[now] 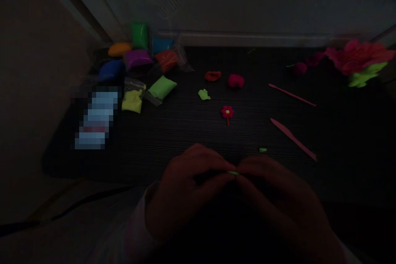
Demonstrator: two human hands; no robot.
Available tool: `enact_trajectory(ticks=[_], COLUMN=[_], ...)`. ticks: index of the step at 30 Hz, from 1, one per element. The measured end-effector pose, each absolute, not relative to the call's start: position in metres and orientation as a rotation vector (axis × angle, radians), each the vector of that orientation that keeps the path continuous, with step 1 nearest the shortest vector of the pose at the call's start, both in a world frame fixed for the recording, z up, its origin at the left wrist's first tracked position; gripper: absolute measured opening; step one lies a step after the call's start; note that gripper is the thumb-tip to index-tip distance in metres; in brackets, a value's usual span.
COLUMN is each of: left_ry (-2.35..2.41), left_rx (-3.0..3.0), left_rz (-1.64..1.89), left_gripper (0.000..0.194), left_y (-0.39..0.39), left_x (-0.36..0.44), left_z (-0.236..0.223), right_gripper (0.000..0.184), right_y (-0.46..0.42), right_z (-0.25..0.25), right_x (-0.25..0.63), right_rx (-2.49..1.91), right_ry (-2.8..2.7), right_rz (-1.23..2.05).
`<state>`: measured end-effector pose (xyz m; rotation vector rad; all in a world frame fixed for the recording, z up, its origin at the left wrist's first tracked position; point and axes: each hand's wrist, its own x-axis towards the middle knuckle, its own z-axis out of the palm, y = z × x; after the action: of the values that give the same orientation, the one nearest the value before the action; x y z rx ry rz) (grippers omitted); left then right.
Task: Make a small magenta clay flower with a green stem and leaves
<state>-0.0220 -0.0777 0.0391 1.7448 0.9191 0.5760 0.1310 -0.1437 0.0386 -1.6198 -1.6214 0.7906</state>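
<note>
Between the fingertips of my left hand and my right hand is a small piece of light green clay. Both hands pinch it, thumb against forefinger, at the table's near edge. Beyond them lies a small clay flower with pink petals, a yellow centre and a red-brown stem. A second little green clay piece rests just past my right hand. Farther back are a light green lump, an orange-red lump and a pink lump.
Bags of coloured clay are grouped at the back left, near a phone-like blurred bright screen. On the right lie a pink clay knife and a thin pink tool. Pink artificial flowers sit at the back right of the dark table.
</note>
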Motion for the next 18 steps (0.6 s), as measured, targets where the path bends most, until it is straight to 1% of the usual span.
enact_trajectory(ticks=[5,9,14,18], left_ry=[0.945,1.03,1.075,1.057], left_rx=[1.694,1.723,1.941,2.048], left_rz=[0.567,0.513,0.421,0.401], left_gripper=[0.008,0.008,0.011,0.012], left_y=[-0.083,-0.078,-0.05,-0.024], left_x=[-0.024,-0.025,-0.019,-0.009], left_z=[0.042,0.039,0.031,0.04], right_gripper=[0.013,0.015,0.018,0.019], right_y=[-0.151,-0.16,-0.166,-0.16], right_z=[0.039,0.035,0.025,0.02], right_x=[0.134,0.153,0.187,0.203], right_rx=[-1.654,-1.797,-1.95,-1.96], right_ry=[-1.583,-1.505,-1.412,-1.545], right_rz=[0.826,0.7,0.592,0.576])
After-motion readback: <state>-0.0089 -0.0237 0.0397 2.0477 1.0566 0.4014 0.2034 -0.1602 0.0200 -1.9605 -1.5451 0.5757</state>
